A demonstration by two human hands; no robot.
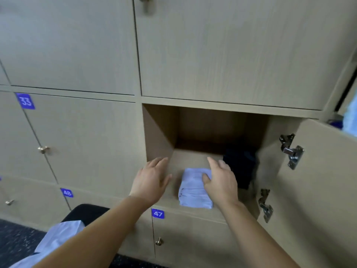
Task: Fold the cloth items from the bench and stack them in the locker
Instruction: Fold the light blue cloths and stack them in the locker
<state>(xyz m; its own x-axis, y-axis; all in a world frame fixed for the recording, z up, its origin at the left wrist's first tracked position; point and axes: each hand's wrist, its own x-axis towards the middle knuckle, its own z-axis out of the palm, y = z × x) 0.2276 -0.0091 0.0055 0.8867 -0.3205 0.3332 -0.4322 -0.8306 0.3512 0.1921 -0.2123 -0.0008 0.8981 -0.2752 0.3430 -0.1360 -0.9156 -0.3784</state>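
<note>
head view. both my arms reach forward into the open locker (160, 136), the compartment just above the blue label 47 (158, 213). its door (318, 190) is swung out to the right, two metal hinges (291, 150) showing on the inner edge.

folded pale blue cloth (191, 196) lies on the locker floor near the front lip, roughly centre, layered edges facing me. behind it and to its right a dark cloth (241, 167) sits against the right wall; too shadowed and blurred to tell how it is folded.

right hand (220, 178): open, fingers straight and pointing into the compartment, palm down over the right side of the pale blue cloth, thumb resting on its top. nothing pinched or curled round it.

left hand (152, 178): open as well, fingers straight and spread a little, palm turned toward the cloth, just beside its left edge and apart from it. holds nothing.

low left of frame: a black bench (87, 211) with an unfolded light blue cloth (58, 238) draped over it, partly hidden by my left forearm. dark speckled floor (15, 238) beneath.

neighbouring doors are closed, with small brass knobs (43, 149) and blue labels 33 (25, 101) and 48 (67, 192).
</note>
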